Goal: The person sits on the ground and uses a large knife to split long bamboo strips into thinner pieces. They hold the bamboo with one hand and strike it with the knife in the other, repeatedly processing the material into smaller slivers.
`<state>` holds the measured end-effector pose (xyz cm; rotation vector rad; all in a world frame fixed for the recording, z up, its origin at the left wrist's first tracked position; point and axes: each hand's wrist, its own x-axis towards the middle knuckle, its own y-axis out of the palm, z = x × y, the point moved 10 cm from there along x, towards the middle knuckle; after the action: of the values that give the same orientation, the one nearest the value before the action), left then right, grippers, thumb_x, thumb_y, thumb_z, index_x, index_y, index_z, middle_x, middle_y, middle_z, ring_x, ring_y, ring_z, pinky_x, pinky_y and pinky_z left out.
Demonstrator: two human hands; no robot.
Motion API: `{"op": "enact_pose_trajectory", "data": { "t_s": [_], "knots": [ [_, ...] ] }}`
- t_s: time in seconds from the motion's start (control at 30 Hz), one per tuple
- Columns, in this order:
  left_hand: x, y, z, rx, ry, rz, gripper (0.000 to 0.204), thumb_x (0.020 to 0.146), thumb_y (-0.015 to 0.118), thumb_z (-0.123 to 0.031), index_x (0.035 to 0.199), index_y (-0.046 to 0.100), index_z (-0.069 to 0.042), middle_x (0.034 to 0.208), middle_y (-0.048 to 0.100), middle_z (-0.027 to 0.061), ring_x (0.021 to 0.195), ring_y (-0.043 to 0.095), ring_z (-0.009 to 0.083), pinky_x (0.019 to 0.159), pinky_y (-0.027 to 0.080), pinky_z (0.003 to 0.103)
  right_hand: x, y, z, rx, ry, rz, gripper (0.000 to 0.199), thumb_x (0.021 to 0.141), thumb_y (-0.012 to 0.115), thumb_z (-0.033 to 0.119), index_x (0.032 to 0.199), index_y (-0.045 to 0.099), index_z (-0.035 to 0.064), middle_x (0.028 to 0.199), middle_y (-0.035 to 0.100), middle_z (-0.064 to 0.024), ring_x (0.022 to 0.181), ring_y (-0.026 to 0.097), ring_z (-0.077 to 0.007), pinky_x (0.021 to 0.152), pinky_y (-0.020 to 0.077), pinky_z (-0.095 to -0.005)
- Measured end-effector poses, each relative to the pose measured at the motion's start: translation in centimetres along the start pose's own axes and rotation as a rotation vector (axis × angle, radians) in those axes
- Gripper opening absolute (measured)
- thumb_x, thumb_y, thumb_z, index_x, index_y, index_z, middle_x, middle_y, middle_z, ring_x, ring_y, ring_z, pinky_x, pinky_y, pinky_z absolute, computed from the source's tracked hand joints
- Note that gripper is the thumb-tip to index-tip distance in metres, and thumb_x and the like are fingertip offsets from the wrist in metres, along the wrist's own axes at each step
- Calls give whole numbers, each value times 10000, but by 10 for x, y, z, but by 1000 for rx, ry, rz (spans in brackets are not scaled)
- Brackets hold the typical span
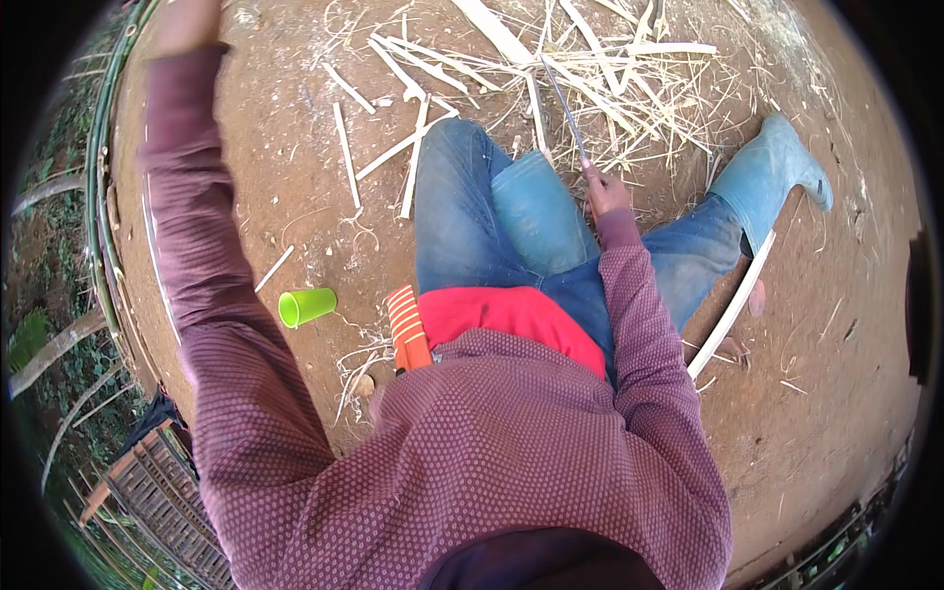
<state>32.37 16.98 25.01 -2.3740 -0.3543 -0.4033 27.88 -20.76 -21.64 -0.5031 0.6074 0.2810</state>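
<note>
Right hand (607, 192) clasped round a narrow-bladed knife (563, 107) pointed towards pale wood strips (674, 48), left hand (190, 24) blurred at upper edge, grip impossible to tell, apparently reaching, calling for blade kept clear of blue rubber boots (772, 172).

The person wears a long-sleeved maroon top (492, 423) covered in rows of small pale marks, with plainer cuffs (619, 228). Bright red cloth (506, 317) shows below its hem. The blue jeans (452, 211) look faded and dusty at the knee, above light blue boots (772, 179). An orange, yellow-striped piece (407, 323) sits at the left hip. Dark, rounded headwear (541, 565) shows partly.
</note>
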Motion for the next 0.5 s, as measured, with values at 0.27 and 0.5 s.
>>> {"op": "enact_pose_trajectory", "data": {
  "t_s": [0.27, 0.5],
  "knots": [
    [-161, 152, 393, 19, -938, 90, 320, 815, 614, -310, 984, 589, -39, 753, 624, 64, 693, 625, 151, 472, 468, 268, 7, 9, -15, 107, 68, 19, 625, 813, 523, 591, 684, 617, -13, 496, 502, -38, 429, 486, -119, 430, 391, -277],
    [-185, 181, 411, 555, -906, 127, 456, 763, 603, -487, 930, 652, -65, 890, 663, 159, 875, 634, 284, 750, 483, 369, 7, 9, -10, 109, 105, 18, 603, 815, 542, 567, 829, 647, -27, 504, 516, -32, 435, 499, -108, 425, 399, -270]
  ]
}}
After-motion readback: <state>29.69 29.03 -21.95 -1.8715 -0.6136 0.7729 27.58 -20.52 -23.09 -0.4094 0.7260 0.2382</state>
